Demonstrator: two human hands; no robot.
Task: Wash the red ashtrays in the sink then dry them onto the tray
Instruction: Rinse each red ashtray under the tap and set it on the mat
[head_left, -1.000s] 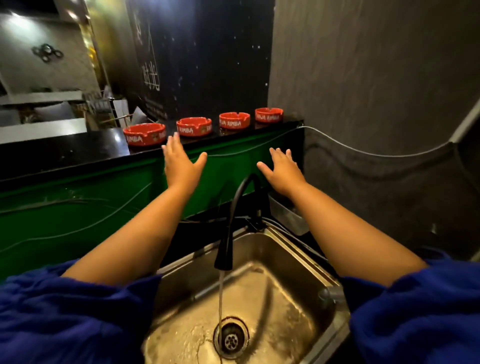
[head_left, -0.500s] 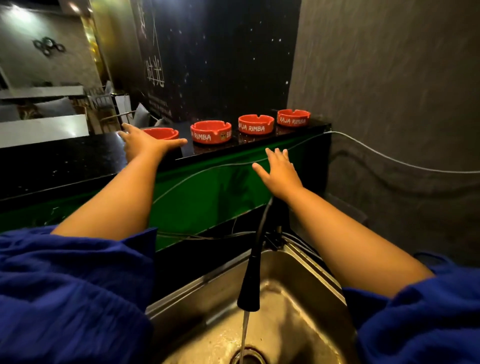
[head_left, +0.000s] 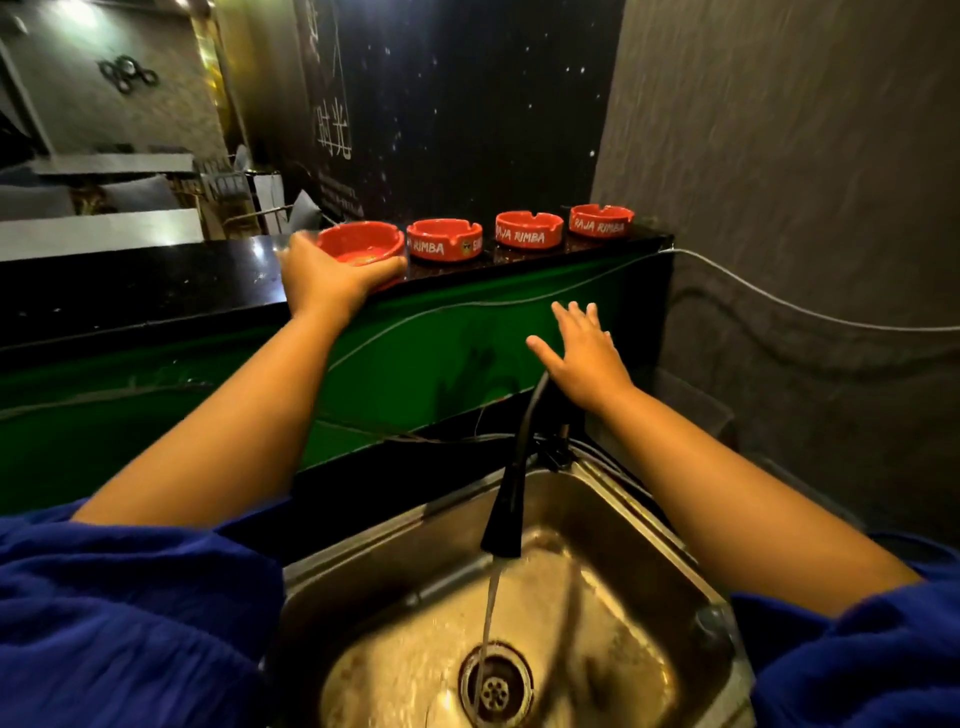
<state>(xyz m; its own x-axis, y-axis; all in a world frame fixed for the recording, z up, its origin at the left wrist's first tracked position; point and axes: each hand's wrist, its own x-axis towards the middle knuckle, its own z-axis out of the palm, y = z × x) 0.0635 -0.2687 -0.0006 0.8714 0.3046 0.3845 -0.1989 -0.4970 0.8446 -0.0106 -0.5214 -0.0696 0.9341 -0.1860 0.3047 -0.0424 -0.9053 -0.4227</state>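
left hand (head_left: 327, 280) is clamped round the end ashtray (head_left: 361, 247) up on the ledge (head_left: 156, 280), thumb along its near side, arm stretched right out. I'd guess it's grabbed from the side so it can lift off and come down to the sink (head_left: 623, 519) below, where the tap (head_left: 511, 509) is running. three more ashtrays (head_left: 529, 228) line up just right of that hand. right hand (head_left: 587, 358) hovers lower, fingers spread, holding nothing, probably waiting to help wash
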